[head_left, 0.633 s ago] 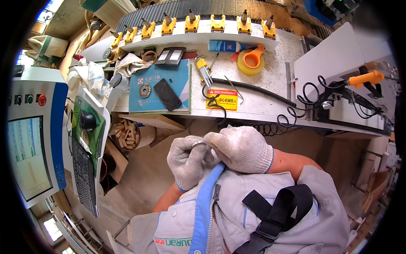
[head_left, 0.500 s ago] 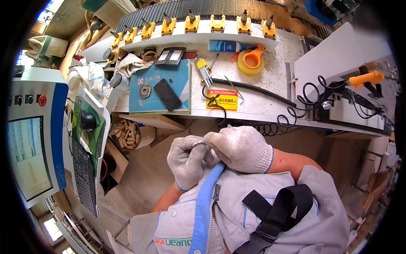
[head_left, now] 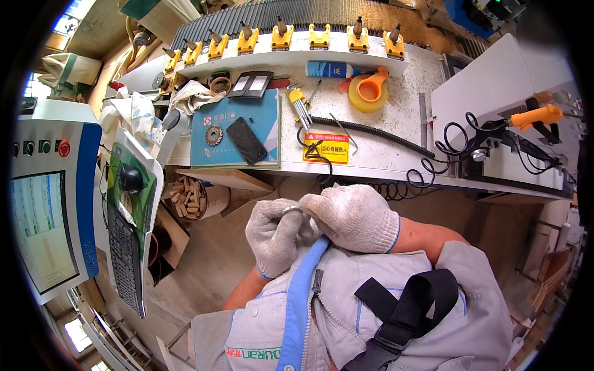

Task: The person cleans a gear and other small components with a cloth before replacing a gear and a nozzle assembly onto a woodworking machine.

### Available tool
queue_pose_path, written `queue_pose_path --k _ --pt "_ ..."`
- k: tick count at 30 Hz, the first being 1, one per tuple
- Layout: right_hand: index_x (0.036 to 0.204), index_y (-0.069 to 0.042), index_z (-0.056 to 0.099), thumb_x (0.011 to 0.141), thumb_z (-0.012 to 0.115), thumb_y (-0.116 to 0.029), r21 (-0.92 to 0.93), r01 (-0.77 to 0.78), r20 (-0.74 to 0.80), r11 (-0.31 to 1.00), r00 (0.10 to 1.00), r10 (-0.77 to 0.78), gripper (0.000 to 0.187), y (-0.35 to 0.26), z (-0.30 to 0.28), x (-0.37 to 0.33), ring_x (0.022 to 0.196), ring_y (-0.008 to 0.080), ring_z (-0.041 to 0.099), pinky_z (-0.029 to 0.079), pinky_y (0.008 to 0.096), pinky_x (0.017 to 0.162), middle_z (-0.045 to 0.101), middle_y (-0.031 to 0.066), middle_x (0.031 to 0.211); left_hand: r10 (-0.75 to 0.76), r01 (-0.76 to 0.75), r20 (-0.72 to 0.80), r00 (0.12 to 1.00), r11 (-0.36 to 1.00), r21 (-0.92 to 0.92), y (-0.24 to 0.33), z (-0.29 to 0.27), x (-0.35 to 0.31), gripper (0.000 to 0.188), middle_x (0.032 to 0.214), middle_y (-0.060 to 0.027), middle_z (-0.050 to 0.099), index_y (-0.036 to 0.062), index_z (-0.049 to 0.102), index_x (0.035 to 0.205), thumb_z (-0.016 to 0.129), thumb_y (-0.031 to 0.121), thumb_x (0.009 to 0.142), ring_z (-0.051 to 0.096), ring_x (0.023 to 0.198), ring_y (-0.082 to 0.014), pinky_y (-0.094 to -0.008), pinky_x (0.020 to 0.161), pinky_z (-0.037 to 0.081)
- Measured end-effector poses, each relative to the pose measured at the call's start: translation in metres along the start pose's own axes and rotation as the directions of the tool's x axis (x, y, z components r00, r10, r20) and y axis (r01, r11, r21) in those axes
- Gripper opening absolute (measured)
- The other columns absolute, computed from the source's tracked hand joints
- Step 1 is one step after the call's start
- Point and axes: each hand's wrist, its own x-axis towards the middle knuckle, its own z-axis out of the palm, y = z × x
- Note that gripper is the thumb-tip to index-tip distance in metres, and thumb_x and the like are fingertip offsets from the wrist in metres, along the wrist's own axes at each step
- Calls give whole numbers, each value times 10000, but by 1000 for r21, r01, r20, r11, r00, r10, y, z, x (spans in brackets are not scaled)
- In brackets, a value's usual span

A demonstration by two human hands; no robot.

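Note:
My left hand point(head_left: 272, 235), in a whitish knitted glove, is closed on a small silvery ring-shaped piece point(head_left: 292, 209) held in front of my chest. Only its curved edge shows between the fingertips, so its exact kind is unclear. My right hand point(head_left: 352, 216), gloved alike, presses its thumb and fingers together right beside that piece. What its fingers grip, if anything, is hidden behind the glove. Beyond the hands, on the white worktop point(head_left: 396, 142), lie a blue board point(head_left: 207, 151) with a dark phone point(head_left: 246, 141) and a small toothed cutter point(head_left: 213, 135) on it.
Several yellow tool-holder forks point(head_left: 319, 38) line the back ledge. A hex key set point(head_left: 298, 105), a tape roll point(head_left: 365, 102), a blue can point(head_left: 326, 68) and a coiled black hose point(head_left: 383, 136) occupy the worktop. At left stand a control screen point(head_left: 43, 229) and keyboard point(head_left: 125, 260); wood offcuts point(head_left: 189, 198) fill a bucket.
The view has shifted very slightly. Both hands stay together at the same place, with the silvery piece still between the fingertips.

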Motion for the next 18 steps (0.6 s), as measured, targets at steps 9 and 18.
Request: queue_pose_path --k 9,18 --pt "1125 -107 662 826 720 -137 12 -32 15 999 999 31 306 -1 1 -1 712 327 700 558 451 616 666 106 778 -10 10 4 1000 1000 13 -2 -4 0 43 908 -140 691 -20 600 1027 622 -14 991 651 673 -126 -263 600 535" --pt "1032 -88 626 860 702 -194 -42 -19 30 999 999 21 216 -5 0 -2 698 328 724 582 455 594 674 123 769 -101 101 -7 995 995 -21 3 -4 -6 35 873 -128 696 -22 606 1026 611 -21 991 636 668 -112 -258 599 532"
